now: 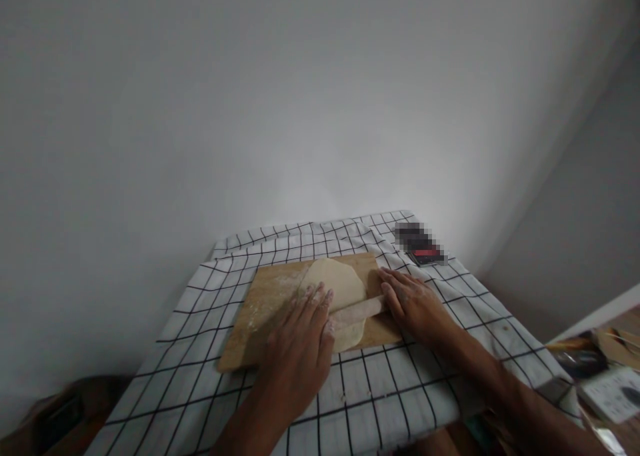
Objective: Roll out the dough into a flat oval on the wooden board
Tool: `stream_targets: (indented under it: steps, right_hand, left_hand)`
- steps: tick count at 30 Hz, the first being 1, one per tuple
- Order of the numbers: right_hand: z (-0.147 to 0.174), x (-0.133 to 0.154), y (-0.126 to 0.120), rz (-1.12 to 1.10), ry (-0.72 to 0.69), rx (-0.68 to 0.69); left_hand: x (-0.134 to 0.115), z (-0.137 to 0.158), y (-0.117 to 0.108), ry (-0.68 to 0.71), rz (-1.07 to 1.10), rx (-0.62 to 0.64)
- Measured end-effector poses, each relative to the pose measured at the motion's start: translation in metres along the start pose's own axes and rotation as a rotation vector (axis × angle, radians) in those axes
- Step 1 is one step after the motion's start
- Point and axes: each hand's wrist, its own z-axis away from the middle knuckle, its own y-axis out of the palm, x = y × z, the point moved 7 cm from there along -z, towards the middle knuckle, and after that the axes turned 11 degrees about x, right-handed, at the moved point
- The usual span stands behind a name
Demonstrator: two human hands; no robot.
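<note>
A flat sheet of pale dough (331, 277) lies on a wooden board (263, 299) dusted with flour on its left side. Across the dough's near part rests a floury rolling pin (357, 313), slanting slightly up to the right. My left hand (303, 333) covers the pin's left end, its floury fingers reaching over the dough edge. At the pin's right end is my right hand (413, 303), thumb beside the pin and fingers by the board's right edge. Both pin ends are hidden under my hands.
A white cloth with black grid lines (320, 409) covers the table. Toward the back right lies a dark object with a red part (425, 253), partly blurred out. A plain wall (300, 109) rises behind the table. At lower right, a white device (615, 393) sits below table level.
</note>
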Motion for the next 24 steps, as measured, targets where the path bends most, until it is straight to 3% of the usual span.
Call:
stream_targets:
  steps: [13,24]
  right_hand:
    - [0.034,0.011,-0.005,-0.090,-0.045,-0.050]
    - [0.047,0.008,-0.008,-0.363,-0.047,-0.066]
  left_hand:
    - [-0.012,0.022,0.006,0.092,-0.058,0.040]
    - [-0.018,0.034,0.002,0.140,-0.060,0.028]
